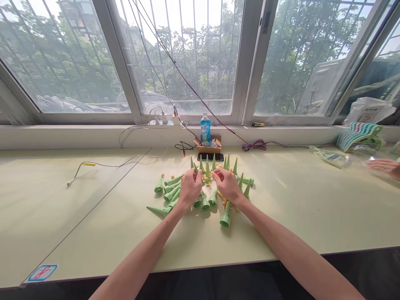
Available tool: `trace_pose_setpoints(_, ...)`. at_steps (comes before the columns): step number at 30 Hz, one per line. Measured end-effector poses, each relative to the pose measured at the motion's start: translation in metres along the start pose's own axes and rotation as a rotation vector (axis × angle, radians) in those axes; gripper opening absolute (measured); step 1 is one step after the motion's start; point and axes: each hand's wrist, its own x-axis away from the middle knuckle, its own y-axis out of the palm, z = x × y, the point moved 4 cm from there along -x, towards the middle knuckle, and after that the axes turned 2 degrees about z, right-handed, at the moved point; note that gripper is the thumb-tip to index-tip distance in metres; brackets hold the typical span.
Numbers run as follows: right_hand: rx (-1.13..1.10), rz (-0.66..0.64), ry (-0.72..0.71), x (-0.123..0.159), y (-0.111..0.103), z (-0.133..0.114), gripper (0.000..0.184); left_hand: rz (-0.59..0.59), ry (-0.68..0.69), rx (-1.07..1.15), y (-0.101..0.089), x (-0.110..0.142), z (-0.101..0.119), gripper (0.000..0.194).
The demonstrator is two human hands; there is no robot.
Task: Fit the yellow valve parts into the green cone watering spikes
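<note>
My left hand (190,186) is closed in a pinch over the pile, with the tip of a green cone-shaped spike (196,167) showing at its fingertips. Opposite it, my right hand (228,184) is also pinched; whatever its fingers hold is too small to make out. Around both hands lie several green plastic spikes with hollow threaded ends, such as one (225,217) near my right wrist. Others, like the spike (201,162) at the back, stand point up. Small yellow plastic pieces (224,201) are scattered among them, partly hidden by my hands.
Behind the pile are a phone (210,157), a small cardboard box (216,146) and a blue bottle (205,130). Cables (254,145) run along the back. At right are green hangers (359,136) and another person's hand (384,166). The table's front edge (218,266) is near me.
</note>
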Motion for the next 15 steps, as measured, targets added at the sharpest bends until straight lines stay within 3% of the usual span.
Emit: trace_pose_setpoints(15,-0.036,-0.025,-0.051,0.0030,0.0026,-0.0048,0.023,-0.006,-0.004,0.043,0.0022,-0.0007,-0.0040,0.035)
